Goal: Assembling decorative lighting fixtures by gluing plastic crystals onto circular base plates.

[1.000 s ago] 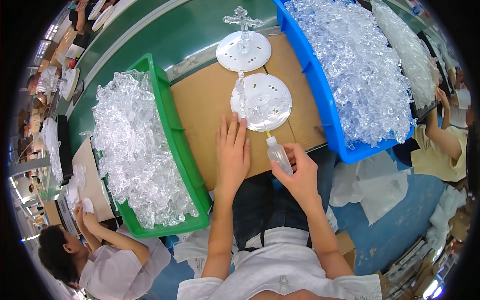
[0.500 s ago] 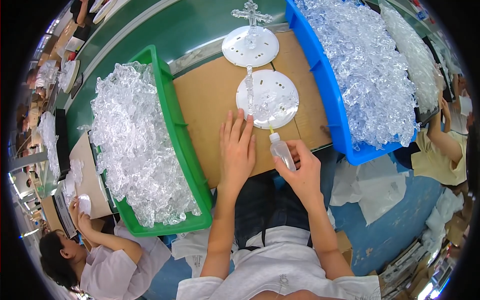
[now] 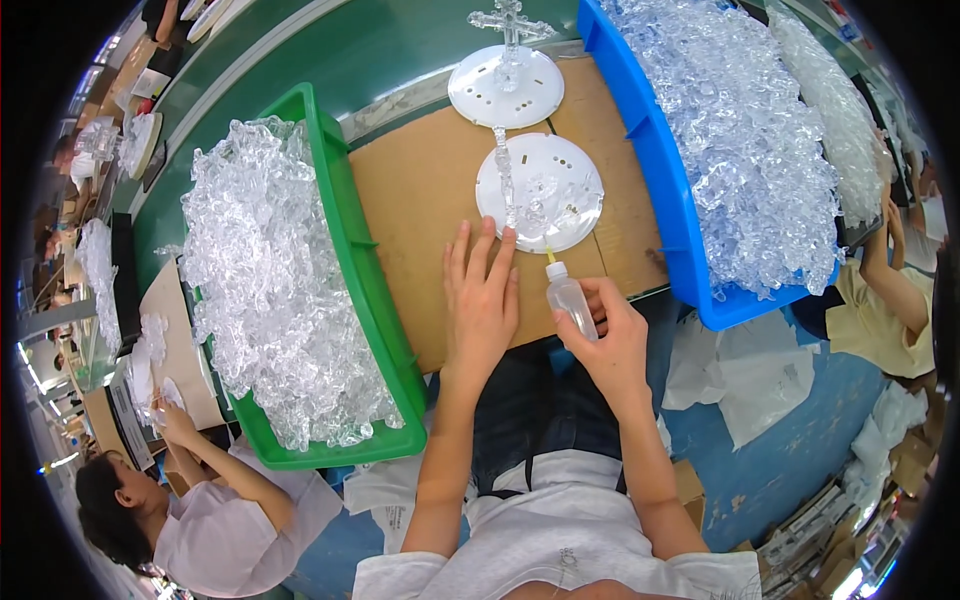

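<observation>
My right hand (image 3: pixel 618 345) is closed around a translucent squeeze bottle (image 3: pixel 568 296) with a thin yellowish tip. That tip points away from me, to the near edge of a round white disc (image 3: pixel 585 190) with small holes. My left hand (image 3: pixel 482 315) lies open over the cardboard, fingers stretched toward the disc's near left edge. Its fingertips reach the near end of a long clear plastic piece (image 3: pixel 504 165) lying across the disc's left part; whether they press on it I cannot tell. More small clear pieces lie on the disc. Behind, a second white disc (image 3: pixel 480 95) carries an upright clear cross (image 3: pixel 511 28).
A green bin (image 3: pixel 350 255) heaped with clear plastic pieces (image 3: pixel 265 290) flanks the left. On the right stands a blue bin (image 3: pixel 668 195) full of clear bluish pieces (image 3: pixel 735 160). Brown cardboard (image 3: pixel 400 210) covers the bench between. Another person (image 3: pixel 215 510) works at the left.
Both hands and the bottle appear slightly further right in the picture, as do the discs. The bottle tip stays at the near disc's edge. The person on the left has lowered their hands slightly.
</observation>
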A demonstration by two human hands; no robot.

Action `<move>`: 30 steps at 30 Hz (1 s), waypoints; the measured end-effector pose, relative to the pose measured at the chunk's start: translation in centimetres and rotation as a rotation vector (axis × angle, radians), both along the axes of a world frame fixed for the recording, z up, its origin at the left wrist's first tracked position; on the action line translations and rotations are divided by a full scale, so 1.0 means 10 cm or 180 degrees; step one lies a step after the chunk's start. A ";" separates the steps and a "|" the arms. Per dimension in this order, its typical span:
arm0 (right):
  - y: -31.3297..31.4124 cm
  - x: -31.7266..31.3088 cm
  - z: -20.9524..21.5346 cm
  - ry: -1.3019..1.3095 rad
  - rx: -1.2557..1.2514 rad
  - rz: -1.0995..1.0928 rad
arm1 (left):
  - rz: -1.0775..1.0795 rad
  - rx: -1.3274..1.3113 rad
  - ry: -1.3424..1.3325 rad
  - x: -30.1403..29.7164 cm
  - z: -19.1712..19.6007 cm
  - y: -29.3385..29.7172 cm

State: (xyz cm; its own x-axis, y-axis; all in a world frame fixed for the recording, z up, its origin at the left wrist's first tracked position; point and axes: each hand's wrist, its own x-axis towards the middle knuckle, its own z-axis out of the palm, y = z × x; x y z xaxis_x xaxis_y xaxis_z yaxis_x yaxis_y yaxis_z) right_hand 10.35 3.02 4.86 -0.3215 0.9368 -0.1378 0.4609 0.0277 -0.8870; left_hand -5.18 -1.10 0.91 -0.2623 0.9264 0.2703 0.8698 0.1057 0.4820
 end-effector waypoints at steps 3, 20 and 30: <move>-0.01 0.00 0.00 0.0025 -0.0025 -0.0008 | 0.0019 -0.0008 -0.0040 0.01 0.00 -0.01; -0.04 0.06 0.01 0.0067 -0.0150 -0.0053 | 0.0052 0.0064 0.0065 0.16 0.04 -0.03; -0.04 0.06 -0.03 0.0071 -0.0066 0.0001 | 0.0020 0.0034 0.0132 0.22 0.05 -0.03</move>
